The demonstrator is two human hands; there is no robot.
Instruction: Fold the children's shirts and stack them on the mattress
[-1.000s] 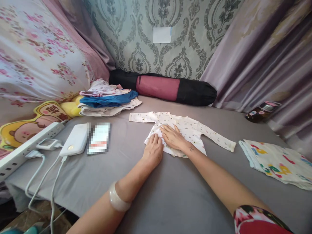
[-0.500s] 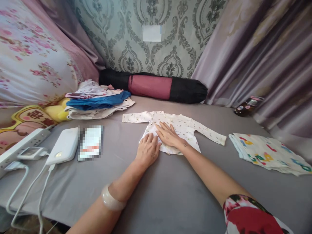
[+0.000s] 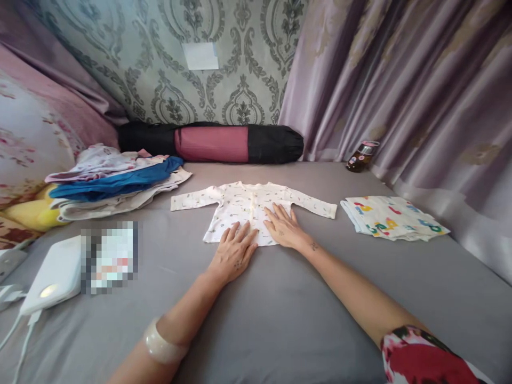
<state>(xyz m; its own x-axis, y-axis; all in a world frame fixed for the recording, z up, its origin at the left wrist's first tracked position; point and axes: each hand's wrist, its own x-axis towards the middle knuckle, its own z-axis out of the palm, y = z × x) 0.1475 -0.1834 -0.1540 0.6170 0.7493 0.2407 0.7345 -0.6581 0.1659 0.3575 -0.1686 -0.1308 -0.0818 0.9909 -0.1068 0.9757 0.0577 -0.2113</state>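
A small white long-sleeved baby shirt [image 3: 236,208] with a tiny print lies spread flat on the grey sheet, its sleeves stretched out to both sides. My left hand [image 3: 234,250] rests palm down at its lower hem, fingers spread over the fabric. On the lower right of the shirt front, my right hand [image 3: 284,226] lies flat, fingers apart. Neither hand grips anything. Parts of the hem are hidden under my hands.
Stacked clothes [image 3: 116,178] lie at the left, beside a white power bank [image 3: 56,272] with cables and a blurred-out item [image 3: 114,258]. A folded printed cloth [image 3: 394,216] is at the right, a bottle [image 3: 361,156] behind it. A black-and-red rolled bag [image 3: 212,143] lies along the wall.
My view has turned right. My right hand has moved from the shirt's middle to its lower right, away from my left hand. The shirt lies straighter, with its left lower corner now showing.
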